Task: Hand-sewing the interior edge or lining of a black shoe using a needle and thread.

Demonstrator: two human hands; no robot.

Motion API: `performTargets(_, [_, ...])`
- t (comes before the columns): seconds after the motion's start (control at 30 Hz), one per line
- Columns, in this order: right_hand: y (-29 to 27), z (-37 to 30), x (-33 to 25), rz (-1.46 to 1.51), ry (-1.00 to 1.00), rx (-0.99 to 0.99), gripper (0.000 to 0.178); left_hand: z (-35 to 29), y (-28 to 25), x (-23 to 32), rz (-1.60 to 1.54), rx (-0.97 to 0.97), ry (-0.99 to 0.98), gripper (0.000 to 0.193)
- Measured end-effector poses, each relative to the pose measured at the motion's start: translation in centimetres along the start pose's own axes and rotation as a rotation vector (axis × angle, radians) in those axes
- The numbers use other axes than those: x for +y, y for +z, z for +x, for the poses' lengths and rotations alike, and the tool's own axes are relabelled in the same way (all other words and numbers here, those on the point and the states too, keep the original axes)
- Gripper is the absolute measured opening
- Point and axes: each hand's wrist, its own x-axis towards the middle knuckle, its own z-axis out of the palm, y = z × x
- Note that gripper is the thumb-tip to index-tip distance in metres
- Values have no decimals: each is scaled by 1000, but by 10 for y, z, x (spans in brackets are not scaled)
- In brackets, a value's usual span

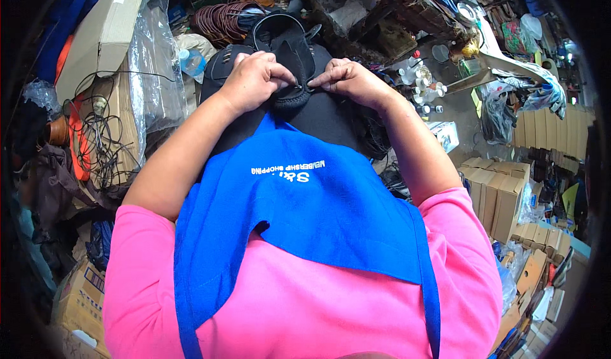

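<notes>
A black shoe (296, 56), which looks like a sandal with a raised strap loop at its far end, rests upright over my black-clad lap. Its rounded, padded end (291, 102) points toward me. My left hand (256, 81) is at the shoe's left edge, thumb and forefinger pinched close to the padded end. Across from it, my right hand (349, 82) pinches at the right edge, fingertips almost meeting the left ones. Something small and thin shows between the fingertips, too small to name. A blue apron (299, 212) covers my front.
Coiled brown cord (219, 23) lies beyond my left hand, near a clear plastic bottle (191, 62). Several small bottles (428, 90) stand to the right. Cardboard boxes (496, 190) are stacked farther right. A large carton (105, 31) and tangled black wire (105, 139) fill the left side.
</notes>
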Motion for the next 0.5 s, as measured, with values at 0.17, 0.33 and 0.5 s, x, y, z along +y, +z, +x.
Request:
performTargets(0.17, [3, -8, 1, -59, 50, 48, 30, -6, 1, 3, 26, 14, 40, 17])
performTargets(0.33, [15, -18, -10, -119, 124, 138, 28, -20, -6, 13, 89, 27, -46, 14])
performTargets(0.5, [23, -18, -3, -58, 82, 232, 30, -16, -1, 18, 19, 31, -112, 11])
